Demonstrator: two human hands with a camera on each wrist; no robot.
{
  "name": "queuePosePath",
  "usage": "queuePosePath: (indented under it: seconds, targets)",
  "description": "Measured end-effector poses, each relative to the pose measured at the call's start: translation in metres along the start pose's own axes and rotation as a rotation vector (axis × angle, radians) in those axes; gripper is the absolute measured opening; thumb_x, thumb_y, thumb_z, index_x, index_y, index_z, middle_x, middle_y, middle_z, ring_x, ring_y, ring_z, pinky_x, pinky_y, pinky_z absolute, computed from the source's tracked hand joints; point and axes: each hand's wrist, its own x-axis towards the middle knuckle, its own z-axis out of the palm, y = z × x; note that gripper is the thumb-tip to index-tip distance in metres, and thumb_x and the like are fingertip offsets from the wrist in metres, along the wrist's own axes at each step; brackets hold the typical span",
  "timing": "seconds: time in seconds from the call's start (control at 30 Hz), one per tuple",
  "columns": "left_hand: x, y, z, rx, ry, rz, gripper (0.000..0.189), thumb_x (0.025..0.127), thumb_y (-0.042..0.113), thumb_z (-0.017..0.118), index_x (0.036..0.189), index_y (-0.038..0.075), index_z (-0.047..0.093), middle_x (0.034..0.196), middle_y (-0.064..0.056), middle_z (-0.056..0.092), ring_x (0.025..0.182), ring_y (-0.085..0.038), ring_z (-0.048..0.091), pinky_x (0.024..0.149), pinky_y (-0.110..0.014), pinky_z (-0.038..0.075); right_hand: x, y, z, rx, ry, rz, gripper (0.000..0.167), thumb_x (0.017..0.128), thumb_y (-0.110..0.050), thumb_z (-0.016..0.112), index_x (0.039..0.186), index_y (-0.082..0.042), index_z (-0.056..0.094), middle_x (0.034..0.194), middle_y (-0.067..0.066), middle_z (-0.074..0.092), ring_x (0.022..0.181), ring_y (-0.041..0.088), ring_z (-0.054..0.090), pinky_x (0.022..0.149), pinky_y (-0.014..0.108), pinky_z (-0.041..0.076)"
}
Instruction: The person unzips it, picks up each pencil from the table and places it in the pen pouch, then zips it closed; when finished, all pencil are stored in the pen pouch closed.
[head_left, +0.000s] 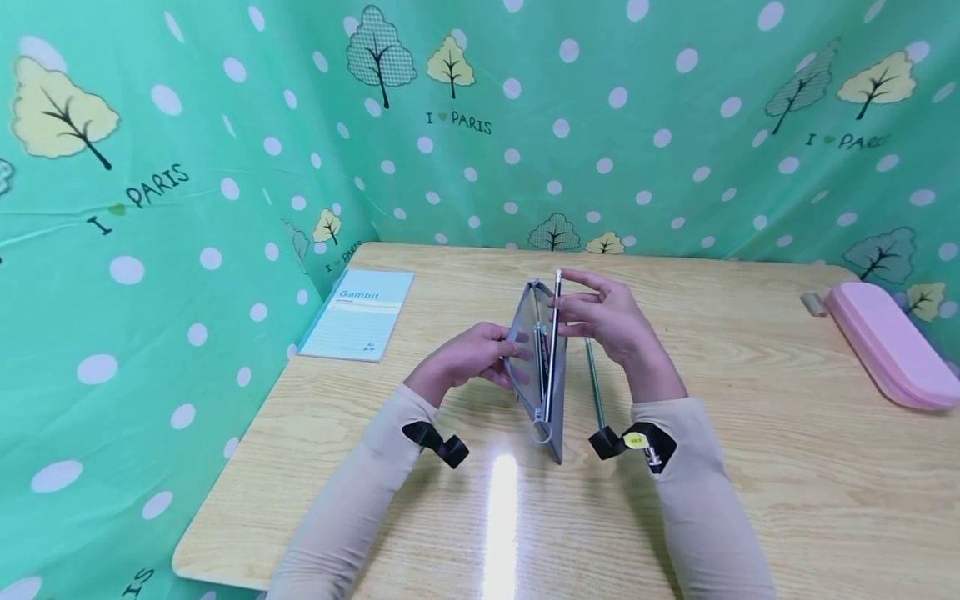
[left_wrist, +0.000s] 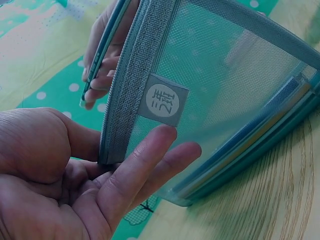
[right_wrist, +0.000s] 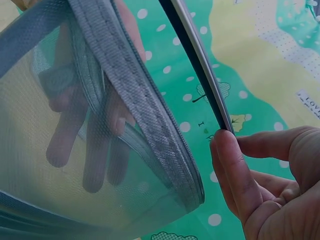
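Note:
My left hand [head_left: 486,348] grips a grey mesh zip pouch [left_wrist: 200,55] by its rim, thumb at the zip edge and two fingers stretched across the mesh. The pouch stands on the table with its mouth open upward, and several pencils [left_wrist: 245,135] lie along its bottom. A striped dark-and-silver pencil [right_wrist: 197,65] is pinched between the thumb and fingers of my right hand [head_left: 603,317]. In the head view this pencil overlaps the pouch mouth; in the right wrist view it is beside the zip edge. A printed label [left_wrist: 162,101] marks the mesh.
A green pencil [head_left: 595,383] lies on the wooden table just right of the pouch. The light blue notebook [head_left: 358,315] is at the back left. Far right are a pink pencil case [head_left: 892,346] and a small grey block [head_left: 813,304]. Patterned green cloth [head_left: 480,167] hangs behind.

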Motion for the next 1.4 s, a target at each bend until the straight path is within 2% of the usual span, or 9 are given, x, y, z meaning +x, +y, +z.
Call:
queuePosePath:
  seconds: [0.07,0.13,0.27,0.37,0.53,0.63,0.73,0.97,1.4]
  targets:
    - [0.0,0.0,0.0,0.0,0.002,0.0,0.043,0.107,0.006,0.046,0.146,-0.012,0.048,0.128,-0.032,0.065,0.089,-0.027,0.075,0.071,-0.029,0.065,0.001,0.0,0.0,-0.004,0.005,-0.001,0.061,0.101,0.0,0.059,0.158,-0.002,0.038,0.109,0.008,0.076,0.085,0.011,0.073,0.078,0.024,0.064]
    - [0.0,0.001,-0.001,-0.001,0.002,0.001,0.043,0.107,0.006,0.045,0.146,-0.012,0.048,0.13,-0.032,0.065,0.09,-0.028,0.075,0.071,-0.029,0.065,0.002,0.0,0.0,-0.008,0.019,0.0,0.061,0.101,0.0,0.059,0.158,-0.002,0.038,0.109,0.009,0.076,0.085,0.012,0.073,0.078,0.024,0.064]
    - [0.0,0.001,-0.001,-0.006,0.003,0.001,0.042,0.107,0.006,0.046,0.145,-0.012,0.049,0.134,-0.032,0.062,0.091,-0.027,0.076,0.071,-0.028,0.065,0.004,0.001,-0.001,-0.004,0.057,0.008,0.061,0.101,-0.003,0.06,0.158,-0.003,0.038,0.124,0.025,0.07,0.085,0.012,0.074,0.077,0.023,0.064]
    - [0.0,0.001,-0.001,-0.01,0.004,0.001,0.04,0.107,0.006,0.047,0.143,-0.011,0.052,0.135,-0.032,0.062,0.088,-0.024,0.075,0.07,-0.027,0.065,0.005,0.002,0.0,0.02,0.091,0.015,0.062,0.101,-0.003,0.061,0.158,-0.003,0.038,0.127,0.027,0.068,0.081,0.011,0.074,0.075,0.022,0.064]
    - [-0.001,0.001,0.0,-0.016,0.003,0.008,0.039,0.106,0.007,0.048,0.14,-0.012,0.055,0.131,-0.031,0.065,0.08,-0.019,0.074,0.069,-0.027,0.065,0.005,0.002,0.001,0.049,0.134,0.004,0.064,0.1,-0.003,0.063,0.158,-0.004,0.038,0.105,0.008,0.073,0.076,0.009,0.073,0.073,0.021,0.064]
    - [0.0,0.002,0.0,-0.023,0.002,0.008,0.039,0.106,0.007,0.048,0.14,-0.012,0.055,0.131,-0.03,0.065,0.079,-0.018,0.073,0.07,-0.027,0.065,0.004,0.002,0.002,0.031,0.144,-0.018,0.063,0.1,-0.003,0.063,0.158,-0.003,0.038,0.102,0.005,0.073,0.075,0.009,0.074,0.074,0.023,0.064]
    - [0.0,0.001,0.001,-0.025,0.0,0.007,0.04,0.106,0.007,0.047,0.141,-0.012,0.054,0.131,-0.031,0.065,0.08,-0.019,0.073,0.071,-0.027,0.065,0.002,0.002,0.004,-0.004,0.142,-0.045,0.063,0.1,-0.003,0.064,0.157,-0.003,0.039,0.104,0.008,0.073,0.075,0.01,0.073,0.075,0.025,0.065]
    - [0.0,0.0,0.001,-0.02,0.0,0.001,0.039,0.107,0.007,0.048,0.141,-0.01,0.055,0.13,-0.031,0.065,0.09,-0.027,0.076,0.071,-0.028,0.065,0.003,0.006,0.007,-0.116,0.106,-0.074,0.061,0.1,-0.003,0.064,0.157,-0.003,0.042,0.121,0.031,0.068,0.079,0.009,0.072,0.074,0.026,0.065]
    - [-0.001,0.001,0.0,-0.005,-0.005,-0.002,0.04,0.107,0.007,0.047,0.143,-0.009,0.054,0.133,-0.03,0.064,0.098,-0.032,0.076,0.07,-0.026,0.065,0.004,0.007,0.01,-0.162,0.088,-0.051,0.061,0.1,-0.002,0.063,0.158,-0.006,0.041,0.127,0.037,0.062,0.079,0.01,0.071,0.074,0.026,0.065]
